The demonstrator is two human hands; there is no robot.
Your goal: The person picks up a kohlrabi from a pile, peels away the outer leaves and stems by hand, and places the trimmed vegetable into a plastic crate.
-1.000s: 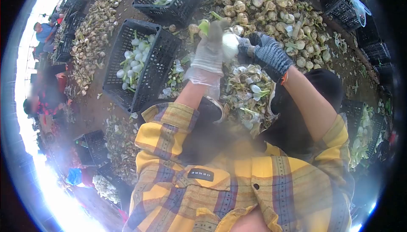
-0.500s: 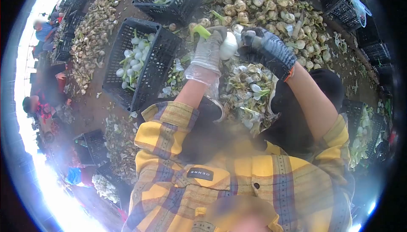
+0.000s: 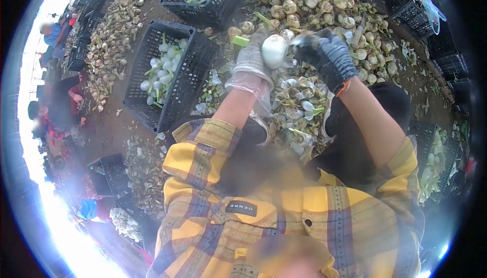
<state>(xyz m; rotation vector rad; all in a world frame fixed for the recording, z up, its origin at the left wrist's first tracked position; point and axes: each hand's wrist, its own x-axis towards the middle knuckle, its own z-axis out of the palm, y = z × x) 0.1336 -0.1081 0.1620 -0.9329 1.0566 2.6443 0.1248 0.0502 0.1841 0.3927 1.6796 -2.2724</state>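
Observation:
My left hand (image 3: 251,60), in a pale glove under a clear plastic one, is closed around a smooth white garlic bulb (image 3: 274,52). The bulb's cut green stem (image 3: 240,41) pokes out on the left side of the hand. My right hand (image 3: 331,57), in a dark grey and black glove, is just right of the bulb with its fingers curled. Its fingertips are blurred, and what they pinch is too indistinct to name. Below both hands, between my legs, lies a heap of peeled skins (image 3: 297,100) with bits of green stem.
A black crate (image 3: 190,75) of white bulbs stands at left, with another crate (image 3: 223,11) behind it. Unpeeled bulbs (image 3: 314,4) are piled ahead. More crates (image 3: 446,57) line the right side. Other people (image 3: 53,34) sit far left beside another bulb pile (image 3: 114,39).
My right hand has shifted slightly right, away from the bulb, and turned. The bulb has rolled a little in my left hand, its stem now pointing more sideways.

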